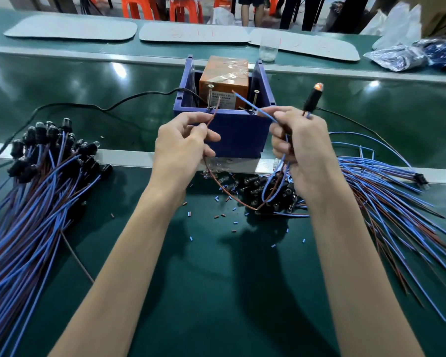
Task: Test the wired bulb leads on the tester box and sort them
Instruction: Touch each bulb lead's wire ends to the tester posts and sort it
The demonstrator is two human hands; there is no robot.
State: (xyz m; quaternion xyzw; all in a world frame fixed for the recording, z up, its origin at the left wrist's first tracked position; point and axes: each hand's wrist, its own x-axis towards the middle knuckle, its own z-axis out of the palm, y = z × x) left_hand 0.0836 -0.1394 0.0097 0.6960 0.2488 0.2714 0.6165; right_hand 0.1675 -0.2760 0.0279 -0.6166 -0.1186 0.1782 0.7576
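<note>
Far out to the left of the left hand lies a heap of wired bulbs (36,181), black sockets bunched at the far end and blue and brown wires fanning toward the person. The left hand (183,148) is curled, thumb and forefinger pinching a brown lead (213,117) whose free end rises beside the left screw (211,96); contact cannot be judged. Just beyond and between both hands stands the blue tester box (232,130), an orange block (225,78) inside it. A blue lead (252,106) slants across the right screw (256,101), pinched at its lower end by the right hand (299,148), whose fingers are also closed round the wires under a black socket (312,100). Above that hand the socket stands upright, its bulb (319,86) glowing orange. Below the hands, loose bulbs (255,184) and wire snippets (232,220) litter the mat. Right of the right hand spreads another heap of leads (384,191).
</note>
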